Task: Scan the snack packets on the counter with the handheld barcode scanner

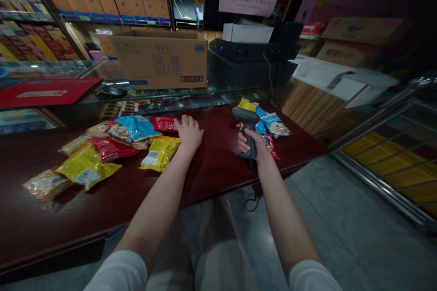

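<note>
My right hand [253,143] is wrapped round the grip of a black barcode scanner [248,120], held upright with its head pointing left. Its cable hangs below the table edge. My left hand [190,134] is over the right end of a red snack packet [165,124], fingers curled down on it; their tips are partly hidden. Just below lies a yellow packet [160,152] with a white label. Further left are a blue packet [138,127], another red packet [112,149], a larger yellow packet [88,166] and a clear packet [48,184].
Behind the scanner, several packets, including a blue-white one [275,124], lie on the dark red table [211,168]. A glass counter behind bears a cardboard box [164,61], a mouse [111,92] and a red mat [51,91]. A metal rail [378,118] stands at right.
</note>
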`<state>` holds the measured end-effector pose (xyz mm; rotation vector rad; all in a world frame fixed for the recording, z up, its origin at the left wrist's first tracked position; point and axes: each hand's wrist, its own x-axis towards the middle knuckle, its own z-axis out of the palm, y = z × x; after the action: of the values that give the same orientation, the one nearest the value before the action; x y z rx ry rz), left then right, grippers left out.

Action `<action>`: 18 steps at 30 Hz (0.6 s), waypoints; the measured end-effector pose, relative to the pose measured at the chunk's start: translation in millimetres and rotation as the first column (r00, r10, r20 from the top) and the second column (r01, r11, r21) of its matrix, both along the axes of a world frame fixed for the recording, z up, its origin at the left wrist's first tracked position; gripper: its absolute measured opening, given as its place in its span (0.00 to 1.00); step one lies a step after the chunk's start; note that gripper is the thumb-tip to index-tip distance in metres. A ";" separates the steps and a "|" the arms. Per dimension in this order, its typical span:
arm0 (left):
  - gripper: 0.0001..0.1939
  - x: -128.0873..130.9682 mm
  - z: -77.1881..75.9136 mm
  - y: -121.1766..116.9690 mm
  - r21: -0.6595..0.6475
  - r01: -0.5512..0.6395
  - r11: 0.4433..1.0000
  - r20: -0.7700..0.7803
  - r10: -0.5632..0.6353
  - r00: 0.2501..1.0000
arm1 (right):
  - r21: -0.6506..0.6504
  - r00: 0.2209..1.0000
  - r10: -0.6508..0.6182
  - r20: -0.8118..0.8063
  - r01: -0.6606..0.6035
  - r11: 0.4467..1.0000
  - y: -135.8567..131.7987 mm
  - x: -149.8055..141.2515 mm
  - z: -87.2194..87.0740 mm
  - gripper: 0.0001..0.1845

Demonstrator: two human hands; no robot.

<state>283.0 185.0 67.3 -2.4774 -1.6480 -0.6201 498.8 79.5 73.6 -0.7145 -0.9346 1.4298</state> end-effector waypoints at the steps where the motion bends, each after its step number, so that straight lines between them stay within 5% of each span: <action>1: 0.26 0.3 -2.2 -0.4 -0.010 -0.075 0.997 -0.015 0.074 0.997 | 0.006 1.000 -0.027 -0.012 0.027 1.000 0.6 0.7 0.4 0.19; 5: 0.27 -1.7 -1.6 -1.8 0.025 -0.243 0.970 -0.081 0.244 0.966 | 0.024 0.993 -0.100 -0.059 0.102 0.994 -0.7 11.2 5.3 0.18; 10: 0.20 -2.6 9.3 -8.2 0.103 -0.240 0.965 -0.106 0.250 0.962 | 0.029 0.994 -0.106 0.012 0.105 0.994 -13.1 54.8 20.0 0.16; 14: 0.18 19.2 12.9 -10.5 0.097 -0.058 0.994 -0.021 0.061 0.998 | -0.013 0.987 -0.130 0.092 0.132 0.991 -20.7 95.8 21.8 0.15; 18: 0.23 73.5 10.3 6.4 -0.212 0.238 0.948 0.334 -0.158 0.929 | -0.025 0.988 -0.156 0.017 0.157 0.987 -22.6 116.3 6.5 0.16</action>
<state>356.4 191.4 77.6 -2.8815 -1.6767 -0.9270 615.0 56.9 80.1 -0.8018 -0.8537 1.3015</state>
